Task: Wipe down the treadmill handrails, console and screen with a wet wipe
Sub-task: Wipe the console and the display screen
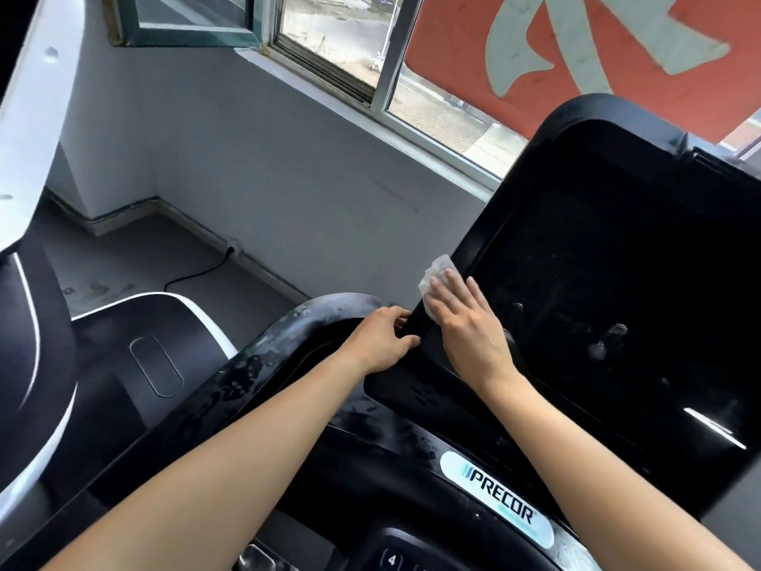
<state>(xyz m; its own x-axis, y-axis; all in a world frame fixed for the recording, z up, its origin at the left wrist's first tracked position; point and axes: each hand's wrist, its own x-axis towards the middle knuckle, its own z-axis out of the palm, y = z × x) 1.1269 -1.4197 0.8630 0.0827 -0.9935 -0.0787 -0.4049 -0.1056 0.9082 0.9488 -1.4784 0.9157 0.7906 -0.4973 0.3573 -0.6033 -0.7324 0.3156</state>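
The treadmill's black screen (617,290) stands tilted at the right, above the console (412,480) with its white brand label. My right hand (465,323) lies flat with straight fingers on the screen's left bezel and presses a white wet wipe (436,274) against it. My left hand (383,340) grips the lower left edge of the screen frame, fingers curled round it. The black handrail (263,356) curves from the lower left up to the screen and shows wet streaks.
A white wall and a window (412,96) lie beyond the treadmill. A neighbouring machine (49,323) in black and white stands at the left. A black cable (197,274) runs over the grey floor to a wall socket. Number keys (391,558) show at the bottom edge.
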